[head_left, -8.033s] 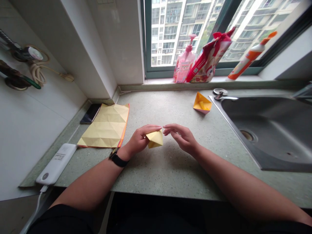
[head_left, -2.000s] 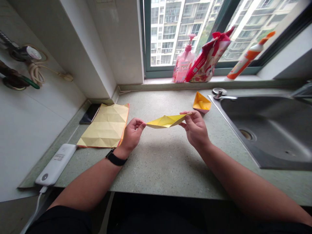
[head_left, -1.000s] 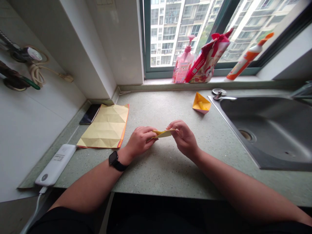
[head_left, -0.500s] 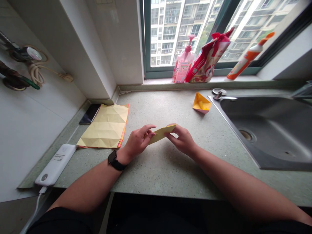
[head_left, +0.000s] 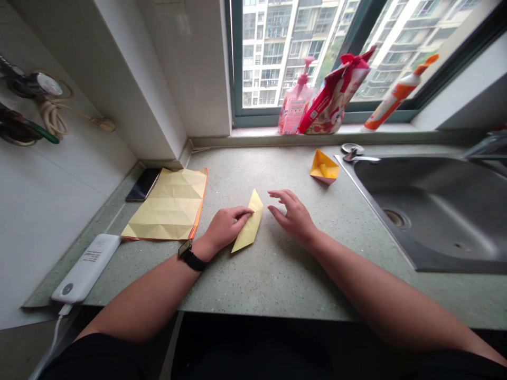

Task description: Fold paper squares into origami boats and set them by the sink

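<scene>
A pale yellow folded paper (head_left: 249,230), shaped like a slanted four-sided piece with pointed ends, is just above or on the counter in front of me. My left hand (head_left: 226,226), with a black watch on its wrist, pinches the paper's left edge between thumb and fingers. To the right of the paper, my right hand (head_left: 292,215) is apart from it, fingers spread and nothing in them. Farther back stands a small folded orange-yellow paper piece (head_left: 325,168). Creased yellow sheets (head_left: 168,206) with red and orange edges lie stacked on the left.
A dark phone (head_left: 142,184) lies partly beside the sheets, and a white power bank (head_left: 87,268) with a cable sits at the left edge. The steel sink (head_left: 431,211) is on the right. A pink pump bottle (head_left: 295,108), a red bag (head_left: 336,97) and an orange-white bottle (head_left: 392,100) line the windowsill.
The folded paper has turned from lying nearly crosswise to pointing away from me. My right hand has let go of it and opened, while my left hand keeps its hold.
</scene>
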Motion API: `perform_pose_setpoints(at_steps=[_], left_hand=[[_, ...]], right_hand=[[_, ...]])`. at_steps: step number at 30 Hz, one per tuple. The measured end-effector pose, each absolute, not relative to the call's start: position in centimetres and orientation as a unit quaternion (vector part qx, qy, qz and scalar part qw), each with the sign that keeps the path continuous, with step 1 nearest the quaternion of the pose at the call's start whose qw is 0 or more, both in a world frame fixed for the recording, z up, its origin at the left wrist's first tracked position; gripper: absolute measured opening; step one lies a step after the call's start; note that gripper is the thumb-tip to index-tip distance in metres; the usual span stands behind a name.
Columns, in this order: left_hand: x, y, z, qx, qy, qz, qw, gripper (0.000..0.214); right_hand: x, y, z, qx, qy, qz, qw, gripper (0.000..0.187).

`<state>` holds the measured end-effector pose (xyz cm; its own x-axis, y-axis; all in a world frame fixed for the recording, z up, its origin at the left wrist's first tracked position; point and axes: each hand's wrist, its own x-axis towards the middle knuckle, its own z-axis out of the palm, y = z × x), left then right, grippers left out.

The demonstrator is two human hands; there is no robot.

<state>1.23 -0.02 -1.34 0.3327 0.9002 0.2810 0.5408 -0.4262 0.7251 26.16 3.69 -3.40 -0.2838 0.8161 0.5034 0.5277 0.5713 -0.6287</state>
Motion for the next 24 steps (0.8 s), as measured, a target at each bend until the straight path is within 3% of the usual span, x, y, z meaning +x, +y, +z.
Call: perform_pose_setpoints(at_steps=[7,14,19,24], left_hand=[[1.4,0.1,-2.5,0.840,0.469,0.229,0.148,0.031],[1.1,-0.3,-3.0,0.887,0.415,0.159,0.125,0.049],[0.9,-0.2,-3.0,0.890,0.418,0.121,0.138,0.064],[0.7,0.3,-2.9,0.887,0.424,0.102,0.152,0.078]], right_hand=[[25.6,2.6,-3.8,-0.414,-0.872,0.091,0.247,0.026],[25.3,1.6,-4.5,-0.450,-0.883,0.040,0.127,0.050],[25.4,1.6,-4.8,-0.444,-0.891,0.036,0.087,0.065],[25.6,3.5,-4.7,-0.442,-0.892,0.054,0.079,0.057]])
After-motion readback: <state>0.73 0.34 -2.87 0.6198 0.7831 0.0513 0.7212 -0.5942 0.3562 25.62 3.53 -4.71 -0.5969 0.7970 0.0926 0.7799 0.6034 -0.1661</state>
